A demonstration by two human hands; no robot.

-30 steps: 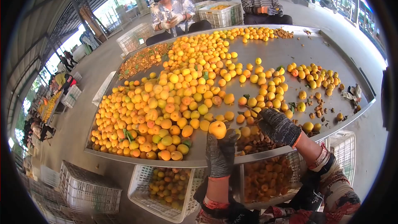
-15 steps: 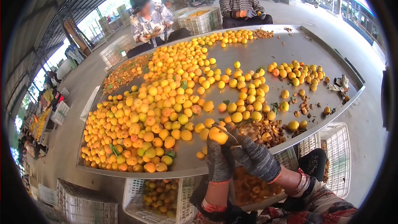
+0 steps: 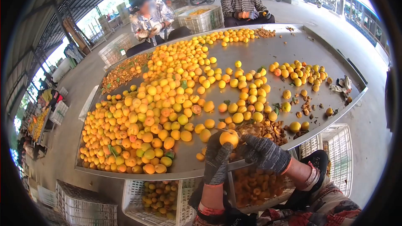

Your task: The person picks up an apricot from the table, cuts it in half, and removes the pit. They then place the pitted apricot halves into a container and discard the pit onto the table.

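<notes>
My left hand [image 3: 217,161], in a dark grey knitted glove, grips a yellow-orange apricot [image 3: 229,138] over the table's near edge. Close by on its right, my gloved right hand [image 3: 266,155] is closed, its fingertips near the fruit. A thin curved metal tool showed between this hand and the fruit a moment ago; the glove and blur mostly hide it now. Beyond my hands lies a pile of brown-orange fruit scraps [image 3: 268,129]. A big heap of apricots [image 3: 142,119] covers the left and middle of the metal table [image 3: 259,50].
Below the near edge stand white crates, one with apricots [image 3: 161,199] and one with orange pieces [image 3: 255,188]. Another white crate [image 3: 341,163] is at the right. Two people [image 3: 153,21] [image 3: 245,4] sit across the table, handling fruit. A crumpled glove [image 3: 342,84] lies far right.
My right hand has drawn slightly right, away from the apricot, and the thin tool no longer shows clearly across it. My left hand still holds the fruit, now shifted slightly right.
</notes>
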